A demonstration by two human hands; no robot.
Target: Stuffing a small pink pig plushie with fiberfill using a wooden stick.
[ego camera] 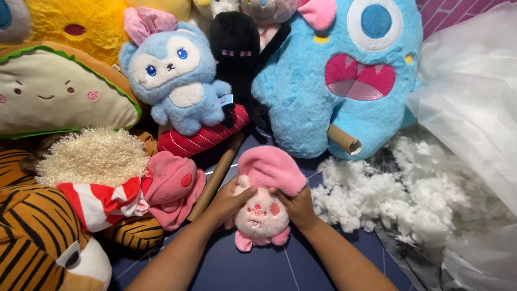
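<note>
A small pink pig plush (262, 214) with a big pink hood lies on the dark blue mat (258, 269), face up. My left hand (228, 200) grips its left side, thumb pressed across the top of its face. My right hand (297, 207) holds its right side under the hood's edge. Both hands squeeze the toy between them. A long cardboard tube (216, 175) lies just left of my left hand.
Loose white stuffing (393, 191) is heaped to the right beside clear plastic sheeting (474, 102). A big blue monster plush (344, 75), a light blue bunny plush (172, 75), a black figure, a tiger plush (37, 237) and a taco cushion crowd the back and left.
</note>
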